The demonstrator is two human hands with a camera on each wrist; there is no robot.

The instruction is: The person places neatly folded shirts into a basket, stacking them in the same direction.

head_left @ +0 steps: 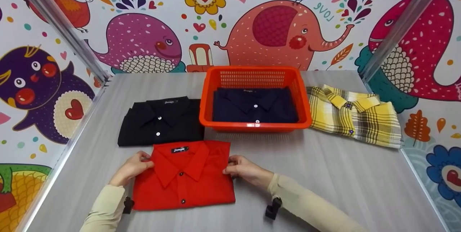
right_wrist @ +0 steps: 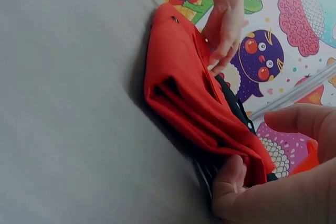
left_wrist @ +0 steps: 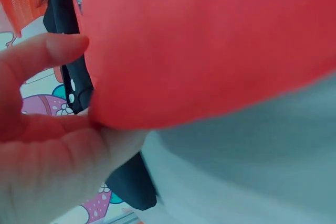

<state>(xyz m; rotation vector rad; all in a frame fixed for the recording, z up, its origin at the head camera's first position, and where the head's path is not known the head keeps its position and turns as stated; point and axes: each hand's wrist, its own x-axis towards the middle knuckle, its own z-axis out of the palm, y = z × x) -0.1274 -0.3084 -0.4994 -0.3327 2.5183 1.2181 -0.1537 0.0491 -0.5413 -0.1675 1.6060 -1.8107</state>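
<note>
Red shirt [head_left: 191,187] lying on worktop [head_left: 342,169], long axis running 9-to-3 | left hand [head_left: 132,169] touching its 9 o'clock edge, right hand [head_left: 248,170] its 3 o'clock edge, neither being nearer | both grips resting loose, unclenched

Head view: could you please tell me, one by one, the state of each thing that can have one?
Red fabric collared shirt: folded, front up
Left hand: touching the red shirt's left edge; grip unclear
Right hand: touching the red shirt's right edge; grip unclear
Black fabric collared shirt: folded, front up
Rectangular orange-red plastic basket: upright, open at top
Navy fabric collared shirt: folded, in the basket
Yellow-and-black plaid fabric shirt: folded, front up
</note>
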